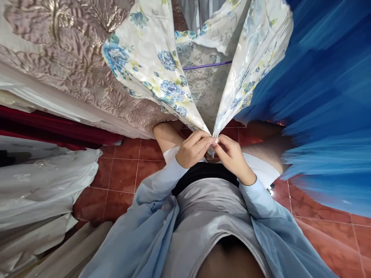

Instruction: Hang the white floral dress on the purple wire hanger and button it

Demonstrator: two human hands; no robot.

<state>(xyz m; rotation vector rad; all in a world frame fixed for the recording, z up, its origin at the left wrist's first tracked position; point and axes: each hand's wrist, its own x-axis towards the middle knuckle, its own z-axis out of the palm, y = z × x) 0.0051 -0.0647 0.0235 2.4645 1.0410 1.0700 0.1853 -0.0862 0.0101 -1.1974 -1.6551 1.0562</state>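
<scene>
A floral garment (171, 77), cream with blue flowers and yellow-green leaves, hangs in front of me with its two front edges drawn down to a point. At that point my left hand (194, 148) pinches the cloth. Close against it, my right hand (230, 154) grips the same spot, fingertips almost touching the left ones. What exactly lies between the fingertips is too small to make out. Between the two edges the garment's greyish inner side shows, with a thin purple strip (207, 66) running across it.
To the left hangs a dusty-pink embroidered gown (95, 77), with dark red fabric (52, 125) and a white dress (49, 185) below it. A blue tulle dress (324, 85) fills the right side. The floor has red tiles (121, 170).
</scene>
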